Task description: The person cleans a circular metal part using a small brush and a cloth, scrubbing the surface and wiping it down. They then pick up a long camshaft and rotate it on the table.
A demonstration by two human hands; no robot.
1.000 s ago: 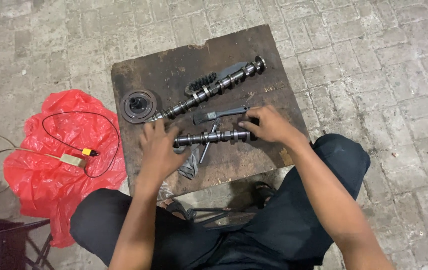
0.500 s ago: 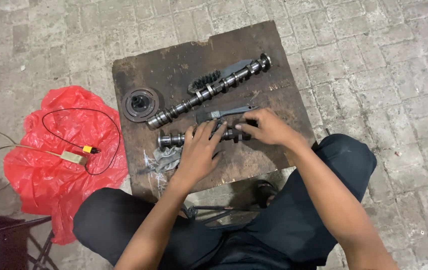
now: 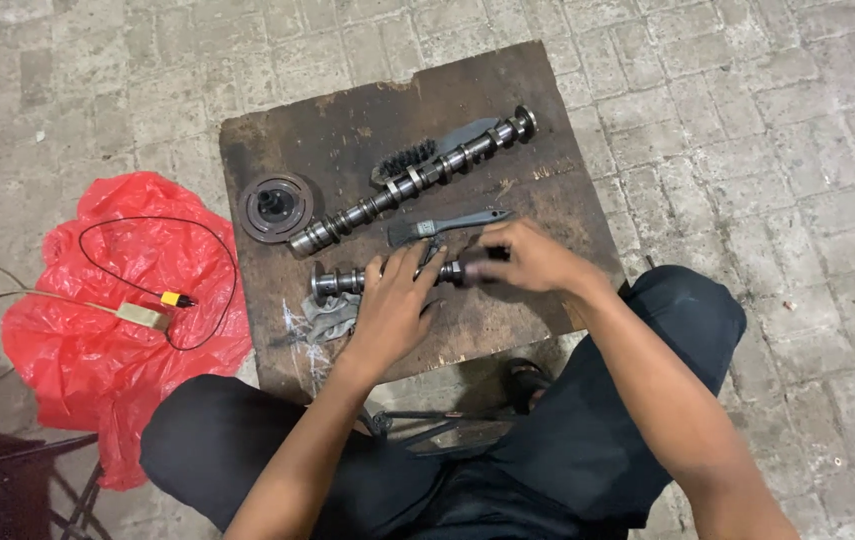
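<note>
A single head-worn view looks steeply down from above the seated person, at arm's length. A dark board (image 3: 347, 130) fills the centre, paved floor (image 3: 767, 120) lies far and right, and a red bag (image 3: 97, 350) lies left, with the knees near.

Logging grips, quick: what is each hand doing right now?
Left hand: open, fingers resting on the dark ridged metal camshaft.
Right hand: closed around the camshaft's other end.
</note>
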